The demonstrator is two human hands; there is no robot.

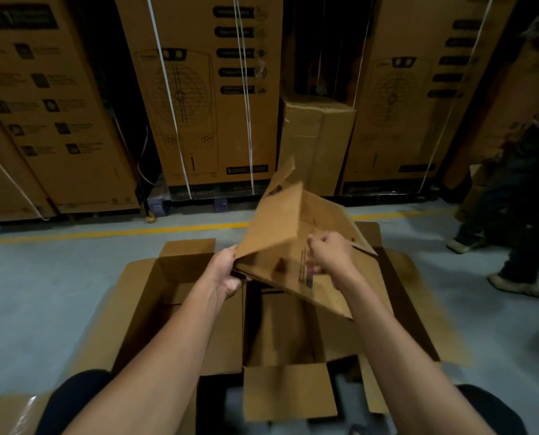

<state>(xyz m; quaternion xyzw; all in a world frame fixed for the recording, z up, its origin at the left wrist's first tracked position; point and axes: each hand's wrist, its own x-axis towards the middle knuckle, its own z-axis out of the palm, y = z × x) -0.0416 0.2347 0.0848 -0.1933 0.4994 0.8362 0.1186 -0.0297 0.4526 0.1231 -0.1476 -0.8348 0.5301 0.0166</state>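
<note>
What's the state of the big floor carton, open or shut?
Open. The big carton has its flaps spread outward and its inside shows. The left hand and right hand hold a smaller cardboard piece above it.

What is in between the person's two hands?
A bent piece of brown cardboard. The left hand grips one edge and the right hand grips its middle, as the head view shows.

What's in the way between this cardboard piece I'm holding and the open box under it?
Nothing visible: left hand and right hand hold the cardboard piece above the open box, whose flaps spread outward.
</note>
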